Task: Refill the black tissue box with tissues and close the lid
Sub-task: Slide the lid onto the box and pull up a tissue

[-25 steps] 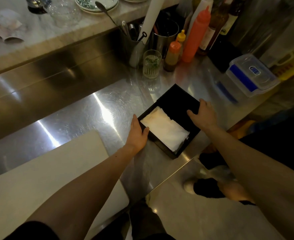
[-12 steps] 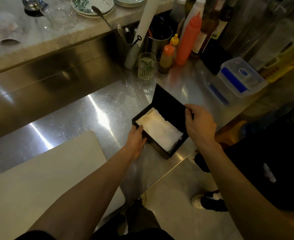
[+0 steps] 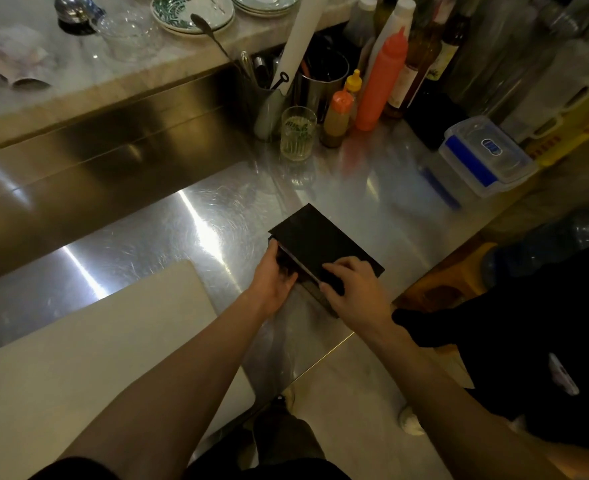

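Tissue box (image 3: 316, 295) btwn hands — left hand (image 3: 273, 283) grips side, right hand (image 3: 353, 289) pinches lid (image 3: 324, 242).

Bare forearms (image 3: 182, 375), apparently black sleeves (image 3: 71, 471), dark trousers (image 3: 282, 441).

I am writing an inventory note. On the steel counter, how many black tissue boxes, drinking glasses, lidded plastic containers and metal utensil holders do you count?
black tissue box: 1
drinking glass: 1
lidded plastic container: 1
metal utensil holders: 2
Total: 5
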Demonstrator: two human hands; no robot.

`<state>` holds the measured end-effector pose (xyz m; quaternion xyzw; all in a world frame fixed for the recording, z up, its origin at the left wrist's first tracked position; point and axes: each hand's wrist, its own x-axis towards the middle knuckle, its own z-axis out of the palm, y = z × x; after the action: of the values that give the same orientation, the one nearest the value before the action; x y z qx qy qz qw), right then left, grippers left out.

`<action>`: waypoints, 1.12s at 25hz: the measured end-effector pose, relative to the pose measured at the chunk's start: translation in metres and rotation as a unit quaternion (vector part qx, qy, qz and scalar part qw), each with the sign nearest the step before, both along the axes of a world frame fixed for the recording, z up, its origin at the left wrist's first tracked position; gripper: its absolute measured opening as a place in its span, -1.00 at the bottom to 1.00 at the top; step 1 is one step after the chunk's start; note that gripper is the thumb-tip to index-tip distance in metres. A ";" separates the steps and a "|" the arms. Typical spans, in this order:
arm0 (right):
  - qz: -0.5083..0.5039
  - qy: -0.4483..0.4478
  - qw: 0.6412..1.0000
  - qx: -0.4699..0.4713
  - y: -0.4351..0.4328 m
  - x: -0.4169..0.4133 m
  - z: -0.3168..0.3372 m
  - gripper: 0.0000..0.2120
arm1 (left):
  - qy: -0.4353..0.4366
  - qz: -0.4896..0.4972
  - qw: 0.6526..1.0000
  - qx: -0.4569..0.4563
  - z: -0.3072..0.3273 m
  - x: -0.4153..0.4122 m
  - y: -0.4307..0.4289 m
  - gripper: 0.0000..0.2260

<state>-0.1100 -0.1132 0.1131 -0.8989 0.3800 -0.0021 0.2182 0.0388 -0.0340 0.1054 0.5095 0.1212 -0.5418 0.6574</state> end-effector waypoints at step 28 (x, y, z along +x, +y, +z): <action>-0.099 -0.071 0.990 0.067 -0.014 -0.004 0.007 -0.61 | -0.021 -0.032 0.996 0.076 0.014 -0.010 0.006 -0.15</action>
<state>-0.1136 -0.1273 0.1199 -0.8378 0.4501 -0.0622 0.3028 0.0291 -0.0280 0.1189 0.5727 0.1319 -0.5409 0.6017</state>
